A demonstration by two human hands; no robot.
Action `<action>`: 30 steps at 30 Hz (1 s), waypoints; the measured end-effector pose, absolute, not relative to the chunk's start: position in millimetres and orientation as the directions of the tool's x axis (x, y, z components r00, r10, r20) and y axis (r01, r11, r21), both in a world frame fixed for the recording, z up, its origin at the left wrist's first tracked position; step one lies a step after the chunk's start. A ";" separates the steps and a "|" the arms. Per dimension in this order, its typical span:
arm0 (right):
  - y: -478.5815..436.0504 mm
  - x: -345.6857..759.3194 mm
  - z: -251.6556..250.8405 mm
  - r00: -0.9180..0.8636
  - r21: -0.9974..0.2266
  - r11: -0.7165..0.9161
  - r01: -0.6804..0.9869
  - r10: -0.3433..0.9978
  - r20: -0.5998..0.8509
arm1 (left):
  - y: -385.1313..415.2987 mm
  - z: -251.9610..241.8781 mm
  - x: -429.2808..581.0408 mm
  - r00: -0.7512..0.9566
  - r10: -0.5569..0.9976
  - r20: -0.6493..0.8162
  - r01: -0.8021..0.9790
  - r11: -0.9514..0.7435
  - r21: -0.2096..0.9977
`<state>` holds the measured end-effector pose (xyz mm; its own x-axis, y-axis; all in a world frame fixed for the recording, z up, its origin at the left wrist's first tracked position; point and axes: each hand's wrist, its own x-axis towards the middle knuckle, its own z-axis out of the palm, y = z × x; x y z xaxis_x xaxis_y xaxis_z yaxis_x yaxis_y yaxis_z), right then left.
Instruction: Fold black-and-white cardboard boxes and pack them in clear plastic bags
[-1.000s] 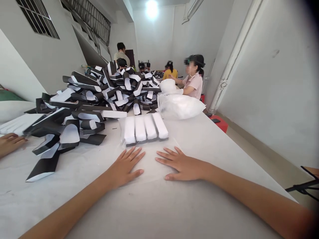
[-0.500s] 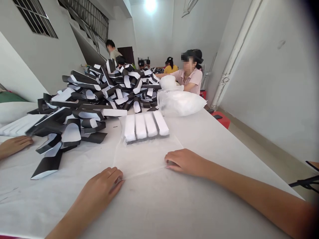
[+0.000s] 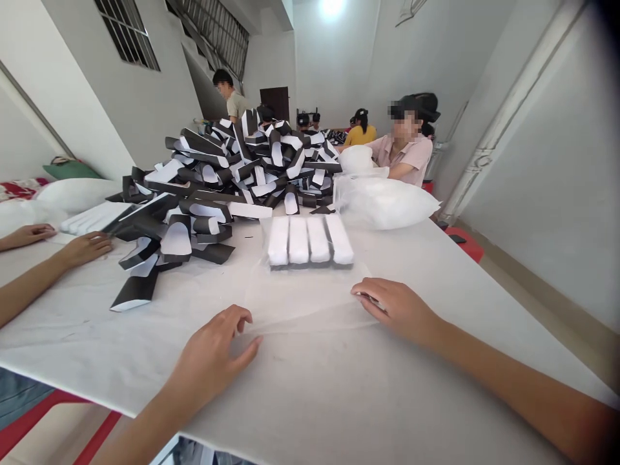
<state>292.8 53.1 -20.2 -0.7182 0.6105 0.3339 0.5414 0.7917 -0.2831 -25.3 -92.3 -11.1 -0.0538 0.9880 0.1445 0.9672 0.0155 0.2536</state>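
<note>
Pinching the soft, slippery clear plastic film [image 3: 310, 307] by its near edge, the right hand [image 3: 397, 310] stays closed; the left hand [image 3: 210, 355] curls at the film's other corner, its grip hard to tell, mid-way along the white counter [image 3: 339, 413].

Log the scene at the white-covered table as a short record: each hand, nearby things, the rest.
Right hand: pinches the edge of a clear plastic film.
Left hand: fingertips at the film's near edge; grip unclear.
Things: four white oblong bars in a row on the film.
Rest: heap of folded black-and-white card pieces; clear bag of white material; another person's hand at left; person in pink shirt.
</note>
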 end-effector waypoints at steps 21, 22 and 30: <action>41.0 320.1 13.0 -0.688 -0.360 0.596 0.718 0.685 -0.239 | -103.0 -34.7 -50.6 0.144 0.986 0.078 0.959 -0.159 0.235; 39.9 324.8 21.0 -0.695 -0.372 0.592 0.715 0.660 -0.285 | -107.3 -34.0 -54.4 0.196 0.980 0.034 0.953 -0.198 0.227; 44.2 310.8 46.0 -0.723 -0.481 0.630 0.610 0.690 -0.013 | -82.4 42.8 -33.1 0.057 0.975 0.214 0.942 -0.123 0.313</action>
<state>310.8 44.2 46.0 -0.7233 0.6904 -0.0133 0.6099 0.6297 -0.4812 -33.1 -82.4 42.8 0.0566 0.9751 0.2143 0.9418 -0.1234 0.3128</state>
